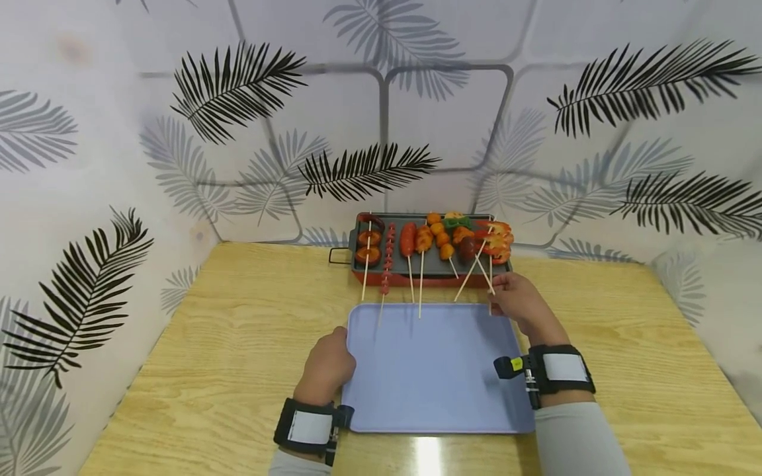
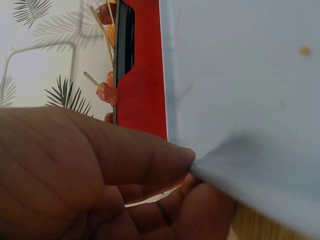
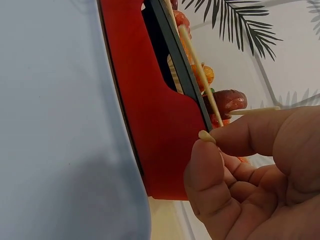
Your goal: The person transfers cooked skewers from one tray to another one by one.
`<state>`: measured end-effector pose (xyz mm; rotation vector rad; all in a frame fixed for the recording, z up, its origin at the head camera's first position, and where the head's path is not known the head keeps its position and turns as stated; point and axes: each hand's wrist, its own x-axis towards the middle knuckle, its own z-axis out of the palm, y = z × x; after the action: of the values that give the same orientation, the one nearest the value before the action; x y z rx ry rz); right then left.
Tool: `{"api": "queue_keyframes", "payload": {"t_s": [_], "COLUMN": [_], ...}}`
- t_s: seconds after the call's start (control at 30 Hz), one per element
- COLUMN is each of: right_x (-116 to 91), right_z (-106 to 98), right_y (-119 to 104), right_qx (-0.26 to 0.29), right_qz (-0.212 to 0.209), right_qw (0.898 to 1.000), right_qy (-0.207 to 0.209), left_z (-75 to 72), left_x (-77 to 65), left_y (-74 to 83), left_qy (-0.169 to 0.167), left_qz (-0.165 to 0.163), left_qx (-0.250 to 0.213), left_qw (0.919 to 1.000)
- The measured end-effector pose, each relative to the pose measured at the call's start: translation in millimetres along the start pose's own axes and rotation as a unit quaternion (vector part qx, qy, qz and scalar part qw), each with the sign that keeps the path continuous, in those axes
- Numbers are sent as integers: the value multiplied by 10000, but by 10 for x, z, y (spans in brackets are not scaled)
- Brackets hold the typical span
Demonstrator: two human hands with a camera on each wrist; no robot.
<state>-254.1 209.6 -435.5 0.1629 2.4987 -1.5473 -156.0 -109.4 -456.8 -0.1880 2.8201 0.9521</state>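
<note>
A pale blue tray [image 1: 437,370] lies on the table in front of a red and dark grill [image 1: 443,280]. My left hand [image 1: 327,360] pinches the tray's left edge between thumb and fingers; in the left wrist view, the thumb [image 2: 150,157] presses over the rim. At the grill's right front corner, my right hand [image 1: 519,301] pinches the end of a thin wooden skewer [image 3: 206,136] between thumb and index finger. Sticks cross there, so I cannot tell which food it carries. Prawn-like pieces [image 1: 500,241] and a dark round piece [image 1: 468,248] sit by those sticks.
More skewers lie across the grill: brown slices [image 1: 368,255], small red pieces [image 1: 389,254], a sausage [image 1: 407,239] and orange balls [image 1: 445,250]. Their sticks overhang the front edge, some above the tray. A wire handle [image 1: 339,256] juts out left. A leaf-patterned wall covering [image 1: 440,139] stands behind.
</note>
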Motion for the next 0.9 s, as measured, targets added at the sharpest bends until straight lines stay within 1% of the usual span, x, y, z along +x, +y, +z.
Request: {"api": "queue_keyframes", "payload": {"t_s": [0.27, 0.43, 0.6, 0.9], "right_x": [-4, -38, -77, -141], "right_z": [12, 11, -1, -36], "right_y": [-4, -14, -6, 26], "right_qx": [-78, -86, -87, -50], "right_qz": [118, 154, 146, 28], "right_qw": [9999, 9998, 9998, 9998], "right_qy": [39, 5, -58, -165], "left_z": [-52, -71, -85, -71], "left_x": [14, 26, 34, 75], "left_y": [-36, -63, -76, -131], "left_qy": [-117, -254, -383, -466], "left_qz": [50, 80, 18, -107], "left_qx": [-133, -288, -318, -406], "left_qw": [9998, 9992, 9988, 9980]}}
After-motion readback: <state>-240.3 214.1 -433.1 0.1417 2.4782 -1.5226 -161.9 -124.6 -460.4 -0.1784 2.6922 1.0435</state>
